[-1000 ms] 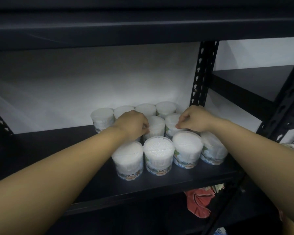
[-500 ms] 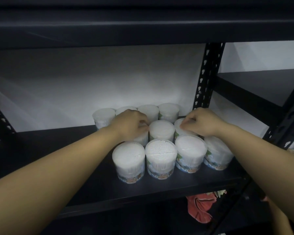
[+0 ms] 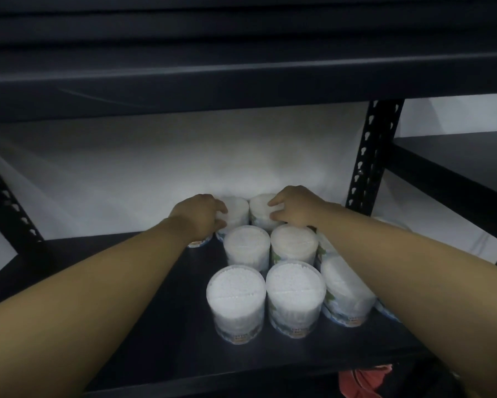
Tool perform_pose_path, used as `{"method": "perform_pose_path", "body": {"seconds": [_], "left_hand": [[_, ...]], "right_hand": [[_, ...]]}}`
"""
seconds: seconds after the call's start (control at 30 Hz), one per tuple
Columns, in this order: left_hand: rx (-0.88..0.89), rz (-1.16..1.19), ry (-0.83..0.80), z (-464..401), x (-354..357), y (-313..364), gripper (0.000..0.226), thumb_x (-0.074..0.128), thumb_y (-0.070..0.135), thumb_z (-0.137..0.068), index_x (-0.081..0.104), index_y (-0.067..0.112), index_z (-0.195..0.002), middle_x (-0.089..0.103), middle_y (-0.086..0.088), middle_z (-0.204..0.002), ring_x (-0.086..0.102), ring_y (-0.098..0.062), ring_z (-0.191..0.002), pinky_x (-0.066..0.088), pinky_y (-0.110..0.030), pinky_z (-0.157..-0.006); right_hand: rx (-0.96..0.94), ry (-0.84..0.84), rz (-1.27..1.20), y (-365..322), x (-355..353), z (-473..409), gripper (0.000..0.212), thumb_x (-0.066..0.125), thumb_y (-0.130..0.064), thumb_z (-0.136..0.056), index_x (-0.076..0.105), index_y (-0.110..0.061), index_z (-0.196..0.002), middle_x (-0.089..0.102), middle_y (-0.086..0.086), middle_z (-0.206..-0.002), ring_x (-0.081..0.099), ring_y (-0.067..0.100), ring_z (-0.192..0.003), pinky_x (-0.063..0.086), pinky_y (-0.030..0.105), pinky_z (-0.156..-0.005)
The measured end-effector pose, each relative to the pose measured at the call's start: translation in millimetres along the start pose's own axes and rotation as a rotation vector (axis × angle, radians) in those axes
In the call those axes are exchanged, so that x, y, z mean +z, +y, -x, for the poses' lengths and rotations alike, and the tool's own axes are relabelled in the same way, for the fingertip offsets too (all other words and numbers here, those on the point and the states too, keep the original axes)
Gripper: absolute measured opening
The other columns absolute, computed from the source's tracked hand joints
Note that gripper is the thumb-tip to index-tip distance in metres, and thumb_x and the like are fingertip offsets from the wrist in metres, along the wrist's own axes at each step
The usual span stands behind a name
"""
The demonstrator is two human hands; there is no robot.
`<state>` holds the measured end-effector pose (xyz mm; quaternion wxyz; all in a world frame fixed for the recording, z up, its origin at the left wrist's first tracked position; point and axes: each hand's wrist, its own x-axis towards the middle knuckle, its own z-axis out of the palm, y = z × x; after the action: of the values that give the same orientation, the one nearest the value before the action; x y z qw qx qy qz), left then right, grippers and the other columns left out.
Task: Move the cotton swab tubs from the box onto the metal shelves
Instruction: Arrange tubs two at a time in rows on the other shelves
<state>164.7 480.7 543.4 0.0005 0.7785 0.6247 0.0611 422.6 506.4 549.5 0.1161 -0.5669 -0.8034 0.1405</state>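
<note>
Several clear cotton swab tubs with white tops stand in rows on the black metal shelf (image 3: pixel 178 326). At the front stand three tubs (image 3: pixel 235 300), and two more (image 3: pixel 246 245) form the row behind them. My left hand (image 3: pixel 197 218) reaches to the back row, where its fingers and thumb curl round a back tub (image 3: pixel 237 206). Beside it, my right hand (image 3: pixel 296 208) pinches the neighbouring back tub (image 3: pixel 258 211) between finger and thumb. Further tubs lie partly hidden under my right forearm. The box is out of view.
The shelf above (image 3: pixel 241 67) hangs low over the tubs. A perforated black upright (image 3: pixel 367 156) stands right of the group, with another shelf (image 3: pixel 456 159) beyond it. A white wall backs the shelf, and its left half is bare. Red cloth (image 3: pixel 356 383) lies below.
Both hands have moved from the middle row of tubs to the back row and now hold two back tubs. The view has shifted closer and to the left.
</note>
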Motion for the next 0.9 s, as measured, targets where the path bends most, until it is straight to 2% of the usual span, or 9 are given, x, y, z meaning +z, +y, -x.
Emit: {"method": "perform_pose_path", "body": {"seconds": [0.17, 0.4, 0.7, 0.9], "left_hand": [[-0.013, 0.009, 0.043, -7, 4, 2, 0.038, 0.065, 0.049, -0.092, 0.067, 0.034, -0.127, 0.059, 0.004, -0.135, 0.056, -0.019, -0.119, 0.042, -0.031, -0.095], [-0.005, 0.048, 0.06, -15, 8, 15, 0.036, 0.066, 0.048, -0.092, 0.068, 0.033, -0.125, 0.06, 0.002, -0.132, 0.056, -0.019, -0.117, 0.04, -0.028, -0.093], [0.011, 0.055, 0.035, -26, 8, 46, 0.036, 0.065, 0.049, -0.09, 0.068, 0.035, -0.123, 0.06, 0.005, -0.131, 0.056, -0.017, -0.117, 0.044, -0.03, -0.099], [0.02, 0.027, 0.033, -34, 9, 64, 0.034, 0.066, 0.05, -0.09, 0.069, 0.035, -0.12, 0.063, 0.007, -0.126, 0.059, -0.016, -0.111, 0.047, -0.03, -0.095]], "right_hand": [[0.019, 0.036, -0.001, 4, 6, -6, 0.046, 0.075, -0.04, -0.086, 0.07, -0.019, -0.127, 0.065, 0.003, -0.133, 0.061, 0.021, -0.117, 0.048, 0.031, -0.101], [0.058, 0.039, 0.011, 19, -1, -4, 0.047, 0.075, -0.043, -0.085, 0.07, -0.021, -0.126, 0.066, 0.001, -0.132, 0.062, 0.02, -0.115, 0.048, 0.029, -0.098], [0.096, 0.061, -0.012, 43, -14, 8, 0.042, 0.079, -0.04, -0.08, 0.074, -0.021, -0.117, 0.07, -0.003, -0.124, 0.064, 0.015, -0.109, 0.049, 0.026, -0.095], [0.099, 0.067, -0.045, 61, -20, 17, 0.041, 0.081, -0.039, -0.079, 0.075, -0.02, -0.115, 0.069, -0.003, -0.122, 0.063, 0.014, -0.108, 0.048, 0.025, -0.093]]}}
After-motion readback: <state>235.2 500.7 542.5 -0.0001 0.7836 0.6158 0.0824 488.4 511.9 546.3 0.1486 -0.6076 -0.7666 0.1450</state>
